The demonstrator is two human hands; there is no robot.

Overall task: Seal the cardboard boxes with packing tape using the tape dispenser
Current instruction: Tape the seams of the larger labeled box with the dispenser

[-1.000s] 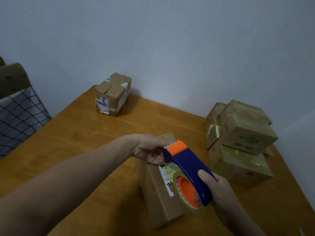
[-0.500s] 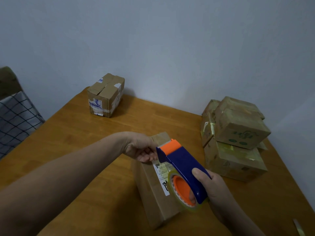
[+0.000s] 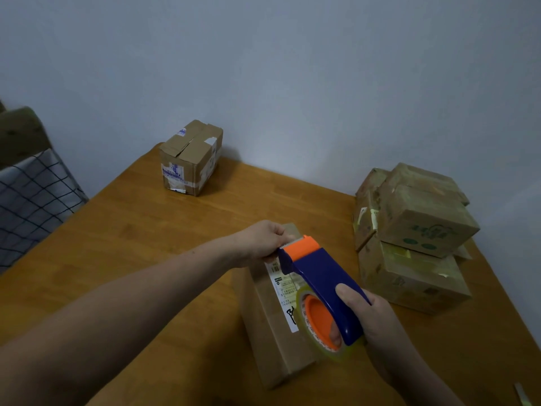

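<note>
1. Warm wooden table (image 3: 123, 259) against a plain grey-blue wall (image 3: 292, 68). The long cardboard box (image 3: 275, 341) being worked on lies flat near the front edge, with a white shipping label (image 3: 285, 291) on its top face.
2. The right hand (image 3: 371, 315) is wrapped round the handle of the blue tape dispenser (image 3: 322, 276), thumb on top. It holds the tool just above the box, with its orange cutter head over the far end.
3. The left hand (image 3: 263, 241) has its fingers curled together at the cutter head. It seems to be pinching the tape end.
4. Step in hand, as I judge it: drawing out the tape to start a strip on this box. No strip is laid down yet.
5. The next move likely calls for sticking the tape end over the far edge, then pulling the dispenser back along the top seam with steady downward pressure.
6. A small box (image 3: 190, 162) stands well apart at the far left. A stack of boxes (image 3: 418, 238) sits to the right.
7. Hard to make out:
   - The clear tape between the fingers and the roll of clear tape (image 3: 339, 356) is invisible in the dim light.
   - The dispenser covers the box's seam and the left fingertips.
   - The right fingers under the handle are hidden.
   - A checked cloth (image 3: 32, 200) is cut off at the left edge.
</note>
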